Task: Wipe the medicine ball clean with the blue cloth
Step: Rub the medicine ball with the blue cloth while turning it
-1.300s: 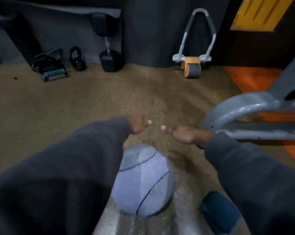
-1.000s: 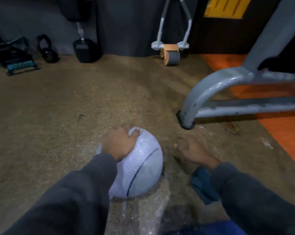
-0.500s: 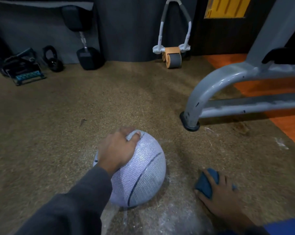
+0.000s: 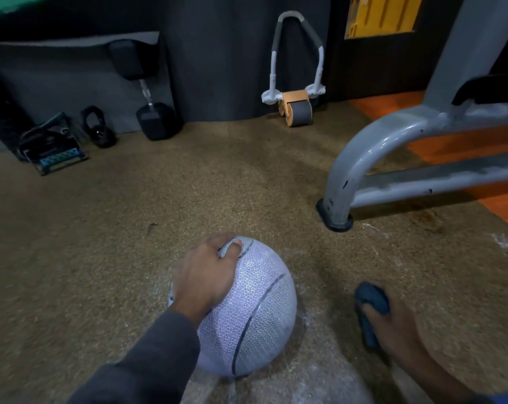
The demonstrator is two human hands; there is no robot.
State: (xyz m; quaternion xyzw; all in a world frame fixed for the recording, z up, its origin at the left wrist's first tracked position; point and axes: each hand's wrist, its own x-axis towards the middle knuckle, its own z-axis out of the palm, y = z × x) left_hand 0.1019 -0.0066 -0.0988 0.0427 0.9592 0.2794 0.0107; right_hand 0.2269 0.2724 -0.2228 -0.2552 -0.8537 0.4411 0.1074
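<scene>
Risk first: medicine ball (image 4: 247, 313) is a sphere sitting on a patch of clear plastic sheet (image 4: 279, 383) over the grainy floor (image 4: 188, 185), so it can roll or skid once wiping force goes in from the side. Only restraint visible is the left hand (image 4: 204, 279), palm spread over the ball's upper-left, fingers curled over the top. That hold presses down, not around; a sideways push from the cloth side would likely turn the ball out from under the palm, away from the wiping hand. My read, not observed.

Second risk: blue cloth (image 4: 371, 307) is bunched in the right hand (image 4: 392, 325), fingers closed around it, part of the wad sticking out past the fingertips. A wad gives small contact and may slip in the grip on the textured skin of the ball. Can't tell how firmly it's pinched. Cloth also sits low, near the floor; whether it touches is unclear, but grit pickup is possible.

Third: left hand covers part of the surface, so that patch gets missed unless the ball is rotated. Underside also hidden.

Positions relative to the grips:
- Ball directly under the left palm, touching, mostly to that hand's right and nearer the wearer.
- Ball lies to the left of the cloth hand, apart, bare floor between. No cloth-to-ball contact yet.
- Grey machine frame (image 4: 352, 176) stands beyond the cloth hand, well apart; a loose ball could run toward its foot.

Wiping not started, by the look of it.
</scene>
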